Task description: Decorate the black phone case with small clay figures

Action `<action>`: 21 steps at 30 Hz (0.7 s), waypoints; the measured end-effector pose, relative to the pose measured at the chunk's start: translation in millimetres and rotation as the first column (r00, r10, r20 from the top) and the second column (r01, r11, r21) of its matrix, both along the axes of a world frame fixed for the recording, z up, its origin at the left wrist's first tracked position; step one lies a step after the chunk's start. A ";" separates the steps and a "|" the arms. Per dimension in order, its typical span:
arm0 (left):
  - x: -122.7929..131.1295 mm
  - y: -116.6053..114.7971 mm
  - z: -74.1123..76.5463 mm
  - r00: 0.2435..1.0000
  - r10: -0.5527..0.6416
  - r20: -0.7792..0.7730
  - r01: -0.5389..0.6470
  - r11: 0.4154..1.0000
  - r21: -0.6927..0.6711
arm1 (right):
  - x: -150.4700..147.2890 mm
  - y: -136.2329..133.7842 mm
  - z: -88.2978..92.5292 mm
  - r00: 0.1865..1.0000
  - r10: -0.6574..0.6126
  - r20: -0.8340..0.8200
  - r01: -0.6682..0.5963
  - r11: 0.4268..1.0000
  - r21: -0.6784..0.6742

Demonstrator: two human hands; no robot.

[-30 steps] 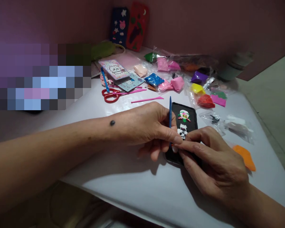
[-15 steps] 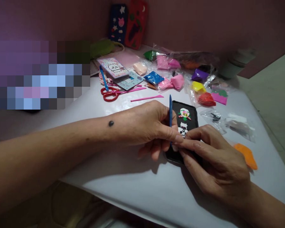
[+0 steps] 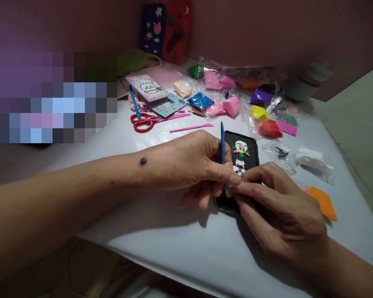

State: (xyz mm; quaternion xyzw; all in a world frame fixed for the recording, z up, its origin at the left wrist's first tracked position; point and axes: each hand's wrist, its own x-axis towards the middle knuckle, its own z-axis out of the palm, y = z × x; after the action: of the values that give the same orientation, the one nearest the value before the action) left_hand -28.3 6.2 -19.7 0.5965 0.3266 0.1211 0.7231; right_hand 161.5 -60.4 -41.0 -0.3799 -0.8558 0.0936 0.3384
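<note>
A black phone case (image 3: 251,145) with small clay figures on it lies on the white table (image 3: 180,240). My left hand (image 3: 189,163) pinches a thin blue sculpting tool (image 3: 222,138) that stands upright at the case's left edge. My right hand (image 3: 279,207) rests over the near end of the case, its fingers curled and its fingertips meeting the left hand's at the tool. What the right fingertips press on is hidden.
Red scissors (image 3: 143,122), a pink tool (image 3: 191,127), another blue tool (image 3: 132,100) and cards lie behind. Several bagged clay lumps (image 3: 231,105) in many colours spread at the back right, an orange piece (image 3: 323,202) sits right. Two decorated cases (image 3: 166,31) lean on the wall.
Both hands stay almost still at the case; the view has shifted slightly, and the blue tool has tilted a touch.
</note>
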 end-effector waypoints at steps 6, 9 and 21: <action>-0.7 0.2 0.1 1.000 -0.015 0.020 0.015 1.000 0.006 | 1.7 -0.2 -0.9 1.000 -0.001 0.007 0.001 1.000 -0.020; -1.4 -0.3 2.0 1.000 -0.013 -0.013 0.013 1.000 0.026 | 3.4 -1.7 -0.8 1.000 -0.006 0.004 0.006 1.000 -0.017; -4.7 0.3 10.5 0.999 0.006 -0.046 0.001 0.987 0.164 | 6.1 -1.5 -2.1 0.999 -0.044 0.005 0.044 0.999 -0.004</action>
State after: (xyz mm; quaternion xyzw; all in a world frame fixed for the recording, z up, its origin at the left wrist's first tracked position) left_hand -33.0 6.5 -9.2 0.6561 0.3332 0.1345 0.6637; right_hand 167.5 -61.9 -43.1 -0.3995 -0.8479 0.0872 0.3374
